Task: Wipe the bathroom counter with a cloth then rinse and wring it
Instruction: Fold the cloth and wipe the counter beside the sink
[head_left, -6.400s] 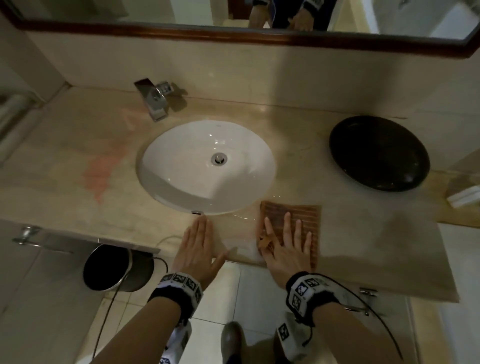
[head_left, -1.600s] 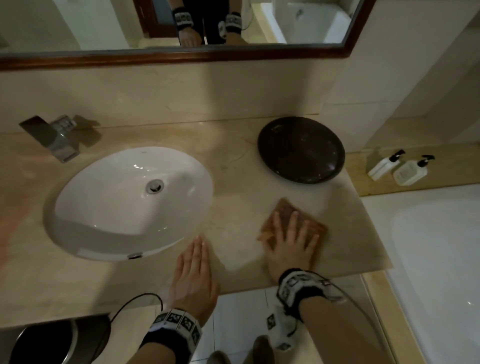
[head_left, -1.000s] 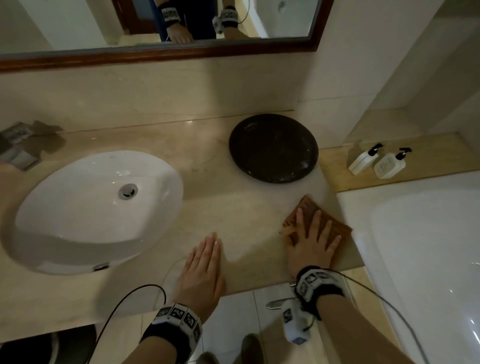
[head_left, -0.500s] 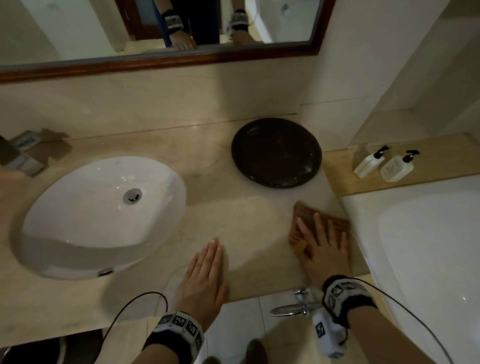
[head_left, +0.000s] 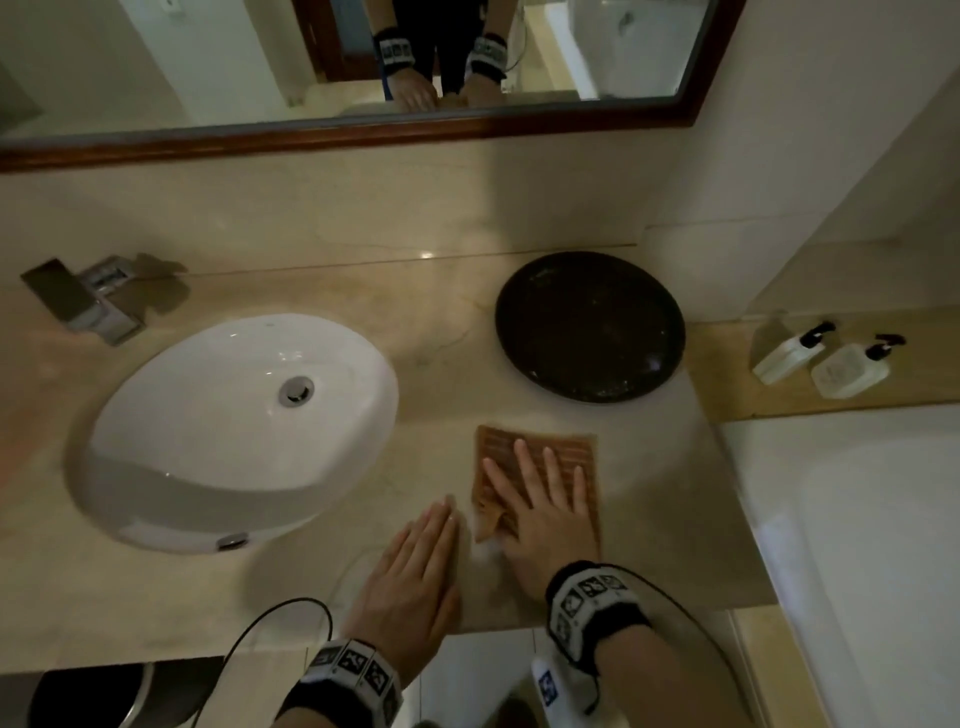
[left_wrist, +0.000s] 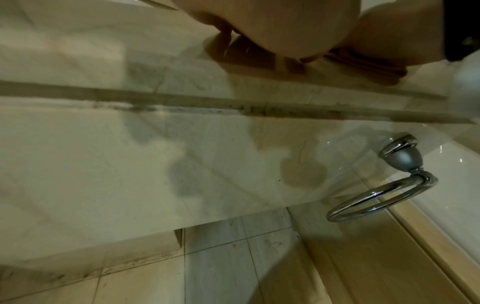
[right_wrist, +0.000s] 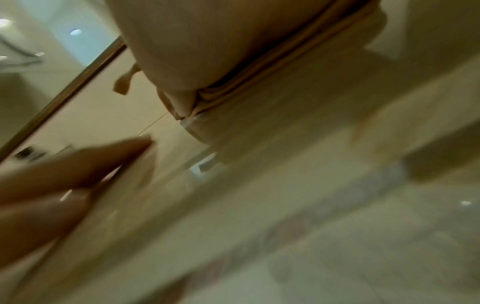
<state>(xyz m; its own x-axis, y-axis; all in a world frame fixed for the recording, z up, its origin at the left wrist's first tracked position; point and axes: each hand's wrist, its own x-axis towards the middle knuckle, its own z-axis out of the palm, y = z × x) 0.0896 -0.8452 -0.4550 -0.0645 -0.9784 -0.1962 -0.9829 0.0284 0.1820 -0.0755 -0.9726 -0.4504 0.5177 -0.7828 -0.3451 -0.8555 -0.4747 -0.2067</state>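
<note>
Hands lie flat: right hand (head_left: 545, 512) pressing cloth (head_left: 537, 457), left hand (head_left: 410, 577) on counter (head_left: 441, 338); no legible writing.

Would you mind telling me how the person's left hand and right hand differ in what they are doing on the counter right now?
The right hand lies flat on the brown cloth, pressing it to the counter; the left hand rests on bare counter, touching no cloth. The right hand's fingers are spread, the left hand's fingers lie close together. The right hand sits farther from the sink. Both are flat, palm down, and wear marked wristbands.
</note>
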